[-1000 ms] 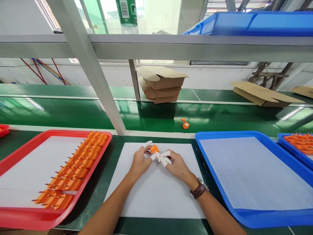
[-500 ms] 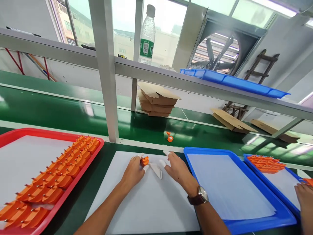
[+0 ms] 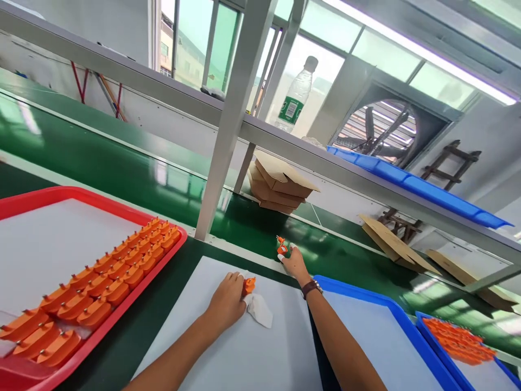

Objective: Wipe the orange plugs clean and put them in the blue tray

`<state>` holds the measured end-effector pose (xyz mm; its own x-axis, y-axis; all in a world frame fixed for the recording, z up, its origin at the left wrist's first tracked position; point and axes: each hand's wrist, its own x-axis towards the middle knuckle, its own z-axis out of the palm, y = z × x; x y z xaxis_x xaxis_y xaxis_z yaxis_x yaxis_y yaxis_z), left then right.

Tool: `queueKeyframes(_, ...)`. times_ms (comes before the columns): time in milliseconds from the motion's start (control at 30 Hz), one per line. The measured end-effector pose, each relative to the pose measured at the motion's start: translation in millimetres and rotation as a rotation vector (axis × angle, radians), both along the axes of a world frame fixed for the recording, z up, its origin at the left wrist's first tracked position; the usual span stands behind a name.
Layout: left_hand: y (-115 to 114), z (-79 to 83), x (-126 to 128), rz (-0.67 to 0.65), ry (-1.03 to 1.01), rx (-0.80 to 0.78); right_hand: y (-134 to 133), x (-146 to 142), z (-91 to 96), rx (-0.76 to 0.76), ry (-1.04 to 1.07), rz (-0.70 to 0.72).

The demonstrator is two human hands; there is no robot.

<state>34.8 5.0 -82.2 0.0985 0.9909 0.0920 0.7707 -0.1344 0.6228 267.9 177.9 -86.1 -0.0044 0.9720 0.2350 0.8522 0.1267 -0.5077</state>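
Note:
My left hand [image 3: 226, 300] rests on the white mat [image 3: 244, 347] with its fingers closed round a small orange part [image 3: 248, 284]. A small white cloth [image 3: 259, 310] lies on the mat right beside it. My right hand [image 3: 293, 263], a watch on its wrist, is stretched forward over the green conveyor belt [image 3: 171, 184]. Its capped fingertips touch a second orange part [image 3: 281, 247] lying on the belt; whether they grip it is not clear.
A red tray [image 3: 49, 228] on the left holds several rows of orange parts [image 3: 106, 277]. A blue tray [image 3: 382, 336] sits on the right, another with orange parts [image 3: 458, 339] beyond it. Stacked cardboard boxes [image 3: 279, 184], flat cardboard, a metal post [image 3: 228, 141] and a shelf with a bottle stand behind.
My right hand left the cloth on the mat and reached forward to the orange part on the belt. My left hand kept its part. The view tilted up and rolled.

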Motion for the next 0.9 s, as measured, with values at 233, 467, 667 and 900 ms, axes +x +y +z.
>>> queueKeyframes(233,4,-6.5,-1,0.008,-0.047,-0.001,21,-31,-12.4,0.063,0.16,0.028)
queueKeyframes(467,4,-4.9,-3,0.001,-0.086,0.0,-12,7,7.0,0.122,0.299,0.076)
queueKeyframes(667,5,-5.2,-3,0.016,-0.089,0.072,-73,92,20.9,0.132,0.3,-0.028)
queueKeyframes(900,5,-4.8,-3,0.015,-0.092,0.106,-126,145,-0.3,0.054,0.18,-0.208)
